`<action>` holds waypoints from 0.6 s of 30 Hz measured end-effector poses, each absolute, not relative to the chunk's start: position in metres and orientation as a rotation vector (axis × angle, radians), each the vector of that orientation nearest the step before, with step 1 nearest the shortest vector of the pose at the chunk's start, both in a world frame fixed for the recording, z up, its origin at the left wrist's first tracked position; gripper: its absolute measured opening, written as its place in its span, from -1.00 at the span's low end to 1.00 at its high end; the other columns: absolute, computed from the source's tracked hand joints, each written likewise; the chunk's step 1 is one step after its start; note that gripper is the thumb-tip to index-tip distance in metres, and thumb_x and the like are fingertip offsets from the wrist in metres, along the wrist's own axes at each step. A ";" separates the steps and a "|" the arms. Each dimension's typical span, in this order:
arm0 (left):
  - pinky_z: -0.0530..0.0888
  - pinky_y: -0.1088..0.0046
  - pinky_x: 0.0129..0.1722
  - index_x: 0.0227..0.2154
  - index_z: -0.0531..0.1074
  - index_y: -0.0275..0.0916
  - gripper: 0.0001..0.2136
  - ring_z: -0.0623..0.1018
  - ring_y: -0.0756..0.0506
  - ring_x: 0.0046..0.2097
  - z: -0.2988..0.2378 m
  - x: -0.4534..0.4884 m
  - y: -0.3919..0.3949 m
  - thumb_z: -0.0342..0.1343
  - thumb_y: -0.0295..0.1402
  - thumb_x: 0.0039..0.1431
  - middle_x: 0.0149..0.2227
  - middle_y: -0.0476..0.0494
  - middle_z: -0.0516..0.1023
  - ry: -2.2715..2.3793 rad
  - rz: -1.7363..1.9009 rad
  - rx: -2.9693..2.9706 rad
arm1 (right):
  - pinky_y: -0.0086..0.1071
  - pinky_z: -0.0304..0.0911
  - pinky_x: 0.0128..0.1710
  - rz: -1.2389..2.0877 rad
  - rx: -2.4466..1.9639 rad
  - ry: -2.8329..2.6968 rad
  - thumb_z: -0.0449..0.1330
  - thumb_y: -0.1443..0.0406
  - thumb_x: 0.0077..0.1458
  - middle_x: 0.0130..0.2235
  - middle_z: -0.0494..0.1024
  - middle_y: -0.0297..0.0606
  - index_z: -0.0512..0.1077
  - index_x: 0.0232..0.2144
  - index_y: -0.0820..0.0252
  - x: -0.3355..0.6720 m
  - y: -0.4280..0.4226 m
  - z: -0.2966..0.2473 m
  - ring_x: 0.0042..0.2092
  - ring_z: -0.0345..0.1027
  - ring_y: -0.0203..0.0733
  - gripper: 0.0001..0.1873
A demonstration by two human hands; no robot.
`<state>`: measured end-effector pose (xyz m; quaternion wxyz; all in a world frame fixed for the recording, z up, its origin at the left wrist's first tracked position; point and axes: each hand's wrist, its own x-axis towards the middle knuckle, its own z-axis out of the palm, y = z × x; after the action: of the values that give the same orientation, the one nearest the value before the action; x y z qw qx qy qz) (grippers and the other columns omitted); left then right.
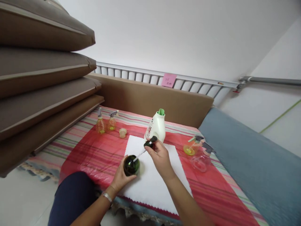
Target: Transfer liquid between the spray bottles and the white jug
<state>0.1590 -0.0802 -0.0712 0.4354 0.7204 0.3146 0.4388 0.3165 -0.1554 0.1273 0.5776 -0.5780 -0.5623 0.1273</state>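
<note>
My left hand [120, 179] is wrapped round a dark green spray bottle [131, 166], tilted so that its top faces me, over the left part of a white cloth [155, 185]. In my right hand [160, 157] is a black spray head [150, 142], pinched between thumb and fingers. From it a pale dip tube [140, 154] slants down to the mouth of the green bottle; whether its tip is inside I cannot tell. Just behind my right hand stands a white detergent jug [159, 125] with a green spout and no cap on it.
Two clear spray bottles with yellowish liquid, one ribbed [100, 125], and a pale cap [122, 133] stand back left. Two more, yellow [189, 150] and pink [201, 161], stand right. Cushions [47, 66] are stacked left; a radiator [141, 77] lines the wall.
</note>
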 end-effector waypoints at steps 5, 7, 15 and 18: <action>0.14 -0.05 0.19 0.15 0.06 -0.24 -0.14 0.24 -0.35 0.21 -0.070 0.159 -0.081 0.36 -0.25 -0.24 0.15 -0.36 0.26 0.800 1.113 1.784 | -0.38 0.26 -0.26 0.250 -1.344 -1.412 0.18 0.22 0.06 -0.26 0.42 -0.29 0.42 -0.19 0.15 0.306 -0.146 0.130 -0.30 0.31 -0.23 -0.76; 0.15 -0.06 0.19 0.15 0.06 -0.25 -0.14 0.25 -0.35 0.20 -0.069 0.159 -0.081 0.35 -0.24 -0.23 0.15 -0.38 0.25 0.800 1.120 1.794 | -0.37 0.26 -0.25 0.237 -1.352 -1.438 0.17 0.22 0.08 -0.26 0.41 -0.29 0.41 -0.18 0.14 0.306 -0.145 0.133 -0.29 0.31 -0.22 -0.76; 0.17 -0.07 0.18 0.15 0.06 -0.23 -0.14 0.26 -0.35 0.20 -0.073 0.159 -0.080 0.35 -0.22 -0.23 0.15 -0.37 0.27 0.773 1.140 1.806 | -0.37 0.24 -0.30 0.334 -1.459 -1.547 0.18 0.30 0.05 -0.35 0.38 -0.32 0.43 -0.22 0.15 0.298 -0.135 0.095 -0.31 0.30 -0.20 -0.80; 0.18 -0.06 0.18 0.16 0.05 -0.22 -0.14 0.26 -0.34 0.19 -0.075 0.159 -0.080 0.35 -0.22 -0.22 0.15 -0.37 0.26 0.751 1.139 1.800 | -0.37 0.26 -0.30 0.414 -1.502 -1.581 0.17 0.38 0.00 -0.33 0.42 -0.31 0.43 -0.24 0.15 0.296 -0.132 0.069 -0.29 0.33 -0.19 -0.79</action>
<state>0.1593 -0.0796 -0.0750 0.4274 0.7204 0.3006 0.4559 0.2962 -0.1324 0.0693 0.4449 -0.6060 -0.6379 0.1671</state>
